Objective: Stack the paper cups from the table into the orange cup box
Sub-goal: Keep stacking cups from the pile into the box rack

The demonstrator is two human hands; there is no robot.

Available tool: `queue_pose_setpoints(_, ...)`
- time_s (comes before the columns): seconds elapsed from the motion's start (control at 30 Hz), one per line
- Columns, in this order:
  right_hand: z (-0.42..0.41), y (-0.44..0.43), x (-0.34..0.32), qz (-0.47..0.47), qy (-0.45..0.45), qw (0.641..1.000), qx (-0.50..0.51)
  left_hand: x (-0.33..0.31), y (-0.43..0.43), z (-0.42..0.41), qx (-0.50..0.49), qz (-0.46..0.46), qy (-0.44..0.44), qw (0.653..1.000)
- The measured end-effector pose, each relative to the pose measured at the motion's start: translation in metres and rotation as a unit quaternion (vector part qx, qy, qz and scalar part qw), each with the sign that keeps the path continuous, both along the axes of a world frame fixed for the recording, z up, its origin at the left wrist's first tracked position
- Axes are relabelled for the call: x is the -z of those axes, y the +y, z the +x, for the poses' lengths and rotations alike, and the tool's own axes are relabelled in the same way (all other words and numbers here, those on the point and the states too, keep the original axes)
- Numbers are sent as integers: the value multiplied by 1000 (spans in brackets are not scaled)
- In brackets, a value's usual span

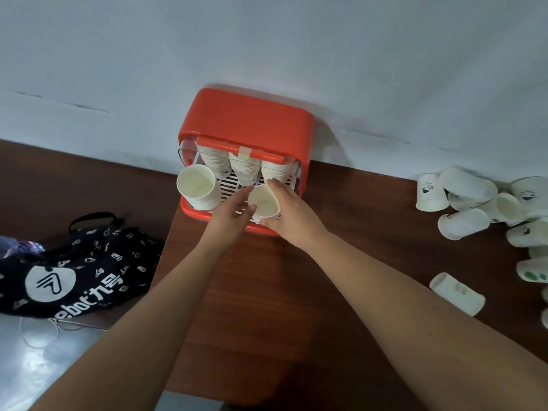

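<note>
in the head view we hold one paper cup mouth-up between both hands, over the white slatted tray at the near right of the orange cup box. our right hand curls round its wall; our left hand pinches its left side with thumb and fingertips. a cup stack stands at the box's near left, with more stacks behind. loose cups lie far right on the table, and a black bag lies at the left.

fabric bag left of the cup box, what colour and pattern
Black fabric bag, small white icons and a white logo; head view.
</note>
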State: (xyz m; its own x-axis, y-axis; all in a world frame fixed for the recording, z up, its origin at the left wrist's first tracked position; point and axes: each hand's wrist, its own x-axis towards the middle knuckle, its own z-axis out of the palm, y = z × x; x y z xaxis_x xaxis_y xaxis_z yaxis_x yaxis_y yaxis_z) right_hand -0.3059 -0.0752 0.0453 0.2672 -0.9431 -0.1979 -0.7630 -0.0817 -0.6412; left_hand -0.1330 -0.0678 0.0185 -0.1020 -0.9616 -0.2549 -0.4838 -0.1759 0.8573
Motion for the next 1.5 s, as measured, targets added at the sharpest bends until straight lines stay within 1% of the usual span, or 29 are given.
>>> queue_pose_setpoints(0.1, -15, 16, -10, 0, 2, 1000, 27, -2, 11, -4, -37, -26, -35, 998)
queue_pose_setpoints(0.2, -52, 44, -20, 5, 41, 997, 68, -7, 32, -8, -71, -42, -64, 995)
queue_pose_setpoints(0.27, -90, 68, -21, 24, 72, 991, 111, -10, 47, -15, -65, -48, -71, 994)
queue_pose_setpoints(0.43, -206, 127, -10, 52, 139, 964, 219, -7, 66, -71, 60, -42, -84, 994)
queue_pose_setpoints(0.53, -272, 154, -5, 83, 178, 942, 272, -5, 70, -130, 114, -36, -94, 988)
queue_pose_setpoints(0.6, -309, 170, 0, 104, 188, 932, 291, -1, 75, -176, 140, -28, -100, 985)
queue_pose_setpoints(0.67, -337, 182, 6, 154, 178, 929, 285, 2, 81, -223, 180, 13, -113, 977)
queue_pose_setpoints(0.73, -355, 194, 13, 223, 177, 925, 251, 9, 91, -268, 227, 57, -129, 964)
queue_pose_setpoints(0.8, -364, 206, 24, 263, 183, 923, 212, 19, 104, -306, 250, 87, -127, 956)
queue_pose_setpoints(0.87, -370, 216, 37, 274, 148, 928, 206, 29, 118, -335, 253, 128, -129, 950)
queue_pose_setpoints(0.93, -374, 222, 49, 269, 88, 932, 227, 36, 130, -355, 250, 169, -121, 946)
queue_pose_setpoints(0.97, -376, 222, 52, 270, 51, 928, 249, 40, 134, -361, 253, 177, -111, 945)
queue_pose_setpoints(1.03, -383, 217, 54, 268, -17, 917, 294, 45, 137, -368, 274, 166, -91, 943)
queue_pose_setpoints(1.1, -393, 207, 49, 258, -59, 914, 309, 46, 134, -370, 303, 123, -102, 939)
queue_pose_setpoints(1.13, -400, 200, 45, 253, -74, 917, 299, 45, 129, -369, 310, 89, -114, 940)
queue_pose_setpoints(1.2, -410, 184, 34, 254, -92, 929, 254, 40, 119, -369, 322, 1, -134, 937)
queue_pose_setpoints(1.27, -416, 167, 21, 255, -100, 939, 210, 31, 108, -372, 352, -93, -148, 920)
queue_pose_setpoints(1.3, -417, 157, 16, 252, -109, 941, 199, 27, 103, -374, 356, -121, -142, 916)
queue_pose_setpoints(1.33, -417, 147, 11, 245, -122, 941, 198, 21, 97, -376, 347, -128, -125, 920)
queue_pose_setpoints(1.37, -417, 138, 7, 239, -141, 939, 202, 18, 92, -375, 328, -113, -110, 931)
queue_pose_setpoints(1.43, -418, 120, 1, 226, -168, 933, 223, 12, 80, -372, 285, -76, -108, 949)
queue_pose_setpoints(1.47, -419, 111, -1, 207, -161, 935, 240, 10, 76, -369, 258, -58, -108, 958)
queue_pose_setpoints(1.5, -422, 103, -1, 174, -128, 941, 261, 7, 73, -366, 222, -34, -94, 970)
